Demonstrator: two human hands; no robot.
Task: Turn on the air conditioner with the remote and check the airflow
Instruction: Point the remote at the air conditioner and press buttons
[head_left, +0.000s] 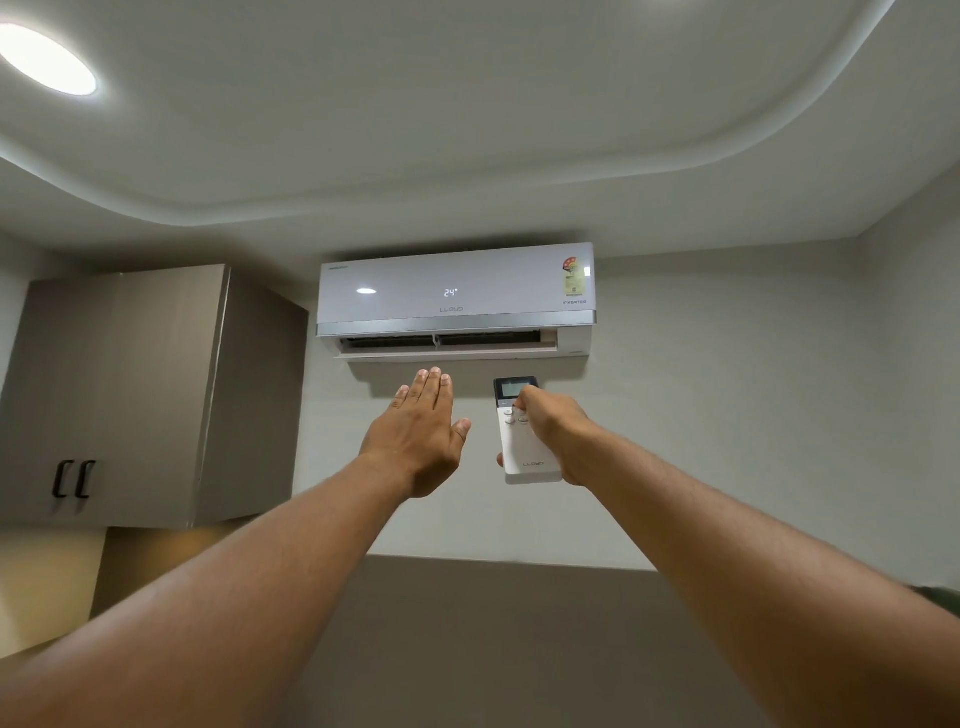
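Air conditioner (456, 291) sits high on the wall, showing 24, its flap open. I hold my left hand (422, 436) flat under the vent, fingers straight and together, holding nothing; my right hand (551, 431) grips the remote (524, 441), thumb on its buttons. That thumb could press by accident and switch the unit off. I count one unit, one remote, one cabinet (130, 395), one ceiling light (44, 60).
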